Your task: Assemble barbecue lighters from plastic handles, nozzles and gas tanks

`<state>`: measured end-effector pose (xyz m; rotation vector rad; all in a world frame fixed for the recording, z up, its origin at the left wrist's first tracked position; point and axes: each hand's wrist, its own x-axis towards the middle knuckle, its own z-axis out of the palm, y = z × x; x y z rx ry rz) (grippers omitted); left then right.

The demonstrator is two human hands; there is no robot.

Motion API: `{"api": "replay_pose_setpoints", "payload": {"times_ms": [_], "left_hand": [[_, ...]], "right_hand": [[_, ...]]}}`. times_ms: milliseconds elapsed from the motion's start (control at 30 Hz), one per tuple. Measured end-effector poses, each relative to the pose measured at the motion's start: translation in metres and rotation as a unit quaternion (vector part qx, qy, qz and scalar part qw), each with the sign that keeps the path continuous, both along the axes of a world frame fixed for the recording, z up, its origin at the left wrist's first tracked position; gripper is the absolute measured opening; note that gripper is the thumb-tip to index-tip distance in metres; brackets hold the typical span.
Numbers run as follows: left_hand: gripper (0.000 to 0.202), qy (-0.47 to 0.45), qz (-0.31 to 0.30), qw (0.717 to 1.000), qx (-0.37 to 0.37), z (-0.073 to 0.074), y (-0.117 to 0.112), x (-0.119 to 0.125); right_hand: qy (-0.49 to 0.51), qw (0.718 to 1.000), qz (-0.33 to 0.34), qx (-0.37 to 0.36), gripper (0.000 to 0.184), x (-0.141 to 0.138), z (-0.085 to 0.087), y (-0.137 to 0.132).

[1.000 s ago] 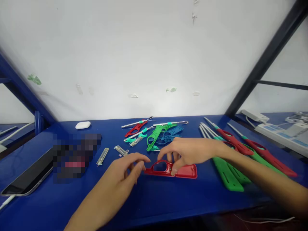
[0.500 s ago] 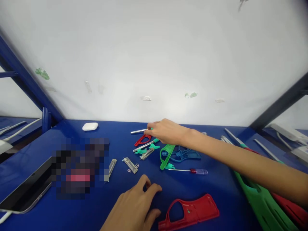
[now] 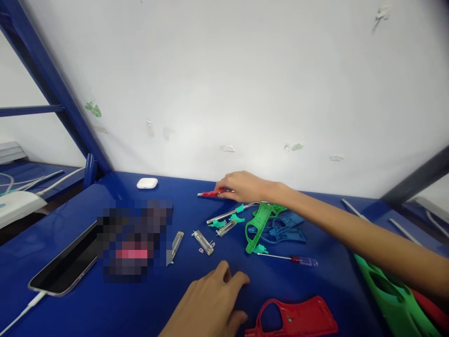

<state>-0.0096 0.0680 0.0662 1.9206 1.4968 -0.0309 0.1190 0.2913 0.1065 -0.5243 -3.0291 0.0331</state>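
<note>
At the back of the blue tabletop, my right hand (image 3: 242, 186) has its fingers closed on a red plastic piece (image 3: 210, 193), and a metal rod's tip pokes out beyond it. My left hand (image 3: 210, 299) rests on the table near the front, fingers apart, holding nothing. Beside it lies a red plastic handle shell (image 3: 310, 316) with a ring-shaped opening. Between the hands are a metal rod with a teal end (image 3: 224, 216), small teal parts (image 3: 236, 218) and clear plastic pieces (image 3: 203, 242). Green (image 3: 258, 227) and blue (image 3: 289, 228) shells lie under my right forearm.
A screwdriver (image 3: 305, 260) with a purple-red handle lies right of centre. Large green shells (image 3: 396, 299) fill the right edge. To the left are a phone (image 3: 66, 264) on a cable, a pixelated patch and a white earbud case (image 3: 147, 183). The wall (image 3: 245, 84) stands behind.
The red piece has left its spot on the table and is now in my right hand at the back, over the rod. My left hand keeps its pose. The view has turned left.
</note>
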Motion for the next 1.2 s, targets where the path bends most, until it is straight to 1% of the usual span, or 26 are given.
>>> {"api": "replay_pose_setpoints", "payload": {"times_ms": [100,200,300,400,500,567,600,667,733,767,833,900,967,1000,1100,1133,1200], "left_hand": [[0.05,-0.007,0.013,0.999,0.028,-0.004,-0.007,0.0],[0.048,-0.011,0.019,0.998,0.052,-0.005,-0.012,0.0],[0.044,-0.005,0.02,0.998,0.062,-0.002,-0.015,0.001],[0.04,-0.002,0.02,0.997,0.075,0.0,-0.017,0.001],[0.032,-0.023,0.017,0.992,0.119,-0.002,-0.02,-0.004],[0.029,-0.032,0.014,0.987,0.157,-0.005,-0.021,-0.009],[0.03,-0.033,0.014,0.985,0.172,-0.005,-0.021,-0.012],[0.033,-0.034,0.027,0.98,0.196,-0.005,-0.021,-0.017],[0.041,-0.044,0.059,0.974,0.215,-0.001,-0.02,-0.019],[0.044,-0.056,0.071,0.971,0.22,0.002,-0.02,-0.019],[0.045,-0.098,0.079,0.966,0.227,0.009,-0.02,-0.016],[0.037,-0.154,0.073,0.954,0.246,0.014,-0.02,-0.011],[0.029,-0.196,0.074,0.937,0.28,0.017,-0.021,-0.006],[0.028,-0.206,0.076,0.928,0.3,0.018,-0.022,-0.004],[0.028,-0.211,0.098,0.901,0.365,0.02,-0.025,-0.003],[0.028,-0.21,0.113,0.892,0.384,0.022,-0.026,-0.005],[0.028,-0.208,0.151,0.876,0.409,0.025,-0.028,-0.013]], "right_hand": [[0.078,0.996,-0.029,-0.032,0.028,0.012,0.014,-0.008],[0.165,0.983,-0.058,-0.063,0.03,0.026,0.026,-0.021],[0.242,0.963,-0.088,-0.076,0.032,0.039,0.034,-0.032],[0.299,0.944,-0.116,-0.075,0.031,0.05,0.038,-0.042],[0.331,0.931,-0.134,-0.07,0.031,0.061,0.043,-0.059],[0.323,0.934,-0.141,-0.062,0.031,0.069,0.045,-0.077],[0.303,0.941,-0.144,-0.052,0.031,0.073,0.045,-0.088],[0.228,0.964,-0.133,-0.027,0.03,0.081,0.043,-0.111],[0.136,0.986,-0.098,0.018,0.03,0.086,0.035,-0.133],[0.101,0.99,-0.079,0.051,0.03,0.088,0.03,-0.144],[0.056,0.989,-0.066,0.122,0.031,0.089,0.019,-0.162],[0.036,0.982,-0.065,0.171,0.031,0.088,0.011,-0.176],[0.032,0.98,-0.064,0.187,0.03,0.086,0.008,-0.186],[0.036,0.98,-0.064,0.187,0.03,0.086,0.008,-0.191],[0.087,0.974,-0.091,0.19,0.026,0.092,0.008,-0.203],[0.12,0.967,-0.114,0.192,0.03,0.097,0.007,-0.207],[0.197,0.944,-0.185,0.188,0.048,0.109,-0.002,-0.219]]}}
